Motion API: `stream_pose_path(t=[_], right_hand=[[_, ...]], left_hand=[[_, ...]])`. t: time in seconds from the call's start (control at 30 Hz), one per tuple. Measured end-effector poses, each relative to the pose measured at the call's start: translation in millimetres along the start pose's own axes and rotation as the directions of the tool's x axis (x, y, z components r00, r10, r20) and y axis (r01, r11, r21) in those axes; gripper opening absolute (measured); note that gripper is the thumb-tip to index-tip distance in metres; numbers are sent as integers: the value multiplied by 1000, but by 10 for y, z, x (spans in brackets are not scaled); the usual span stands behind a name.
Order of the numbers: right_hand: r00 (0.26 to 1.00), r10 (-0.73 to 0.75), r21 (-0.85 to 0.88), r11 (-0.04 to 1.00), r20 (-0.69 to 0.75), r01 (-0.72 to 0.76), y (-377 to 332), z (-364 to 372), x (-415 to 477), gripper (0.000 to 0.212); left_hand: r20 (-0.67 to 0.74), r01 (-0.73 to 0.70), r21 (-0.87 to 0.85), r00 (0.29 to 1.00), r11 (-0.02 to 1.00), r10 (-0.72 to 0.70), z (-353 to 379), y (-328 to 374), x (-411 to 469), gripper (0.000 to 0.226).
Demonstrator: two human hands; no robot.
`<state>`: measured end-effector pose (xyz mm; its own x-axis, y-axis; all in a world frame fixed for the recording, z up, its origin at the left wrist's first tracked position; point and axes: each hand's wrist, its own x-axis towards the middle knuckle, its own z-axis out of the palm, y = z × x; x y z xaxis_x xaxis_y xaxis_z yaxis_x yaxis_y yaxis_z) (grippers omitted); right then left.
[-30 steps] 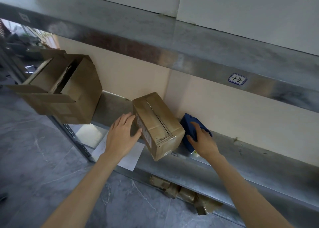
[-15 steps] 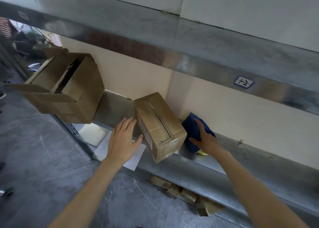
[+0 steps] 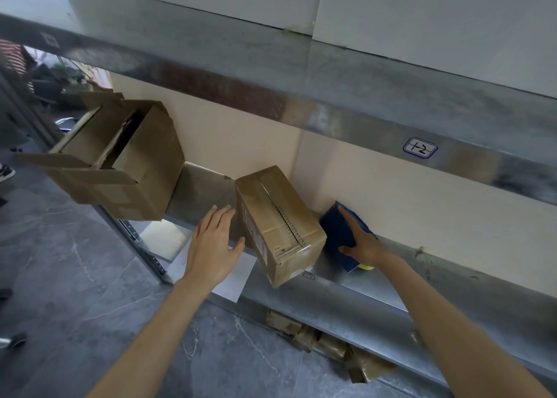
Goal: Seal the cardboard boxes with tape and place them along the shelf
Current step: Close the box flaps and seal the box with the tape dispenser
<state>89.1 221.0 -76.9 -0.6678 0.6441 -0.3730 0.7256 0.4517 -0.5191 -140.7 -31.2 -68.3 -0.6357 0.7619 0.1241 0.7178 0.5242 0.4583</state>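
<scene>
**Small box lies askew on the shelf between 2 hands**

The small box (image 3: 280, 219) rests on the metal shelf (image 3: 376, 295), its top seam already covered with tape. Its long axis runs from the back wall towards the shelf's front edge and is skewed, so it does not sit square to the wall.

The left hand (image 3: 212, 247) is just beside the box's long left face. The hand is flat with straight fingers and holds nothing, and the thumb tip touches that face. The box therefore lies to the right of those fingers, so a straightening push would probably come from this hand.

The right hand (image 3: 360, 244) is on the box's far side, apart from it. It grips a blue dispenser (image 3: 334, 232) between thumb and fingers, and the dispenser sits on the shelf just beside the box.

Further left, at the end of the shelf, a larger box (image 3: 120, 162) stands with its flaps open, untaped. A white sheet (image 3: 232, 280) lies under the left wrist.
</scene>
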Motion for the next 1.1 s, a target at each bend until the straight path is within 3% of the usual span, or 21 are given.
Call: stream_pose_path(t=[0.27,0.47,0.63,0.73,0.9,1.1], right_hand=[[1000,-25,-80,997,-14,23,-54,-145,-336,91],[982,-134,-73,989,-131,126,-170,-372,-752,52],[957,-236,-75,971,-166,227,-353,-514,-1130,42],[941,-275,-167,955,-199,244,-484,-516,-1322,37],[801,-416,-441,871,-431,215,-700,-364,-1558,25],[739,-614,-532,739,-279,413,-788,-194,-1740,31]], left_hand=[[-27,-37,-56,999,998,36,-121,102,-44,60],[-44,-118,-85,992,989,115,-213,287,-73,57],[-71,-174,-121,984,977,166,-295,487,-59,52],[-83,-210,-131,976,969,200,-338,596,-50,47],[-100,-294,-239,956,925,278,-376,703,-85,36],[-19,-260,-472,958,842,285,-483,779,-66,34]])
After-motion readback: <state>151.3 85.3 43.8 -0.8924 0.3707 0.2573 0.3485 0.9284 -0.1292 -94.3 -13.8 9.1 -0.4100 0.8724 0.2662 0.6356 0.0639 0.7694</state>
